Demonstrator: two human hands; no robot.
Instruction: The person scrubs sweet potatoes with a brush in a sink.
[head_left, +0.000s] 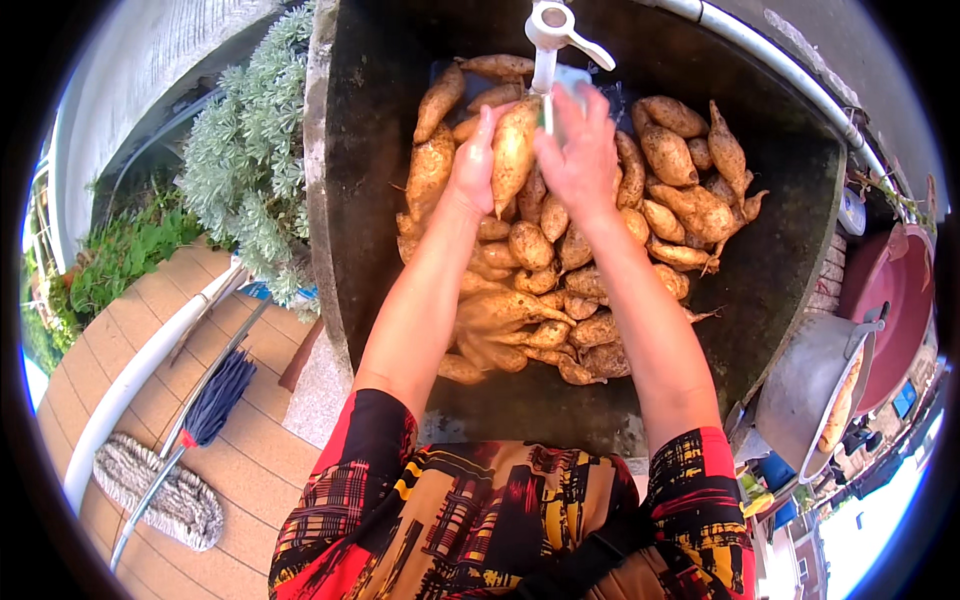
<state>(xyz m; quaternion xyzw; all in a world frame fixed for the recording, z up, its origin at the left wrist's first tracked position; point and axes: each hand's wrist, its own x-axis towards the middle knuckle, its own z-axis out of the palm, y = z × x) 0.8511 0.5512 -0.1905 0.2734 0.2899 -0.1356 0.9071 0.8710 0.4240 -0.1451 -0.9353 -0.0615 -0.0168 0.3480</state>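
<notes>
My left hand (473, 165) is closed on a long tan sweet potato (515, 145), held upright just below a white tap (550, 35). On the other side of the tap's water stream (548, 115), my right hand (582, 150) is raised with its thumb apart from its stretched fingers. Motion blurs those fingers, and nothing shows between them. Beneath both hands, a heap of soil-streaked sweet potatoes (535, 245) fills much of a dark stone basin (735, 320). Some at the lower left of the heap look wet or under murky water.
Right of the basin stand a metal pot (810, 385) and a reddish tub (890, 320). A silvery-leaved shrub (245, 150) borders its left wall. A fluffy grey mop (160, 490) and a dark blue brush (220, 398) lie over brown paving. A white pipe (745, 45) runs along the back.
</notes>
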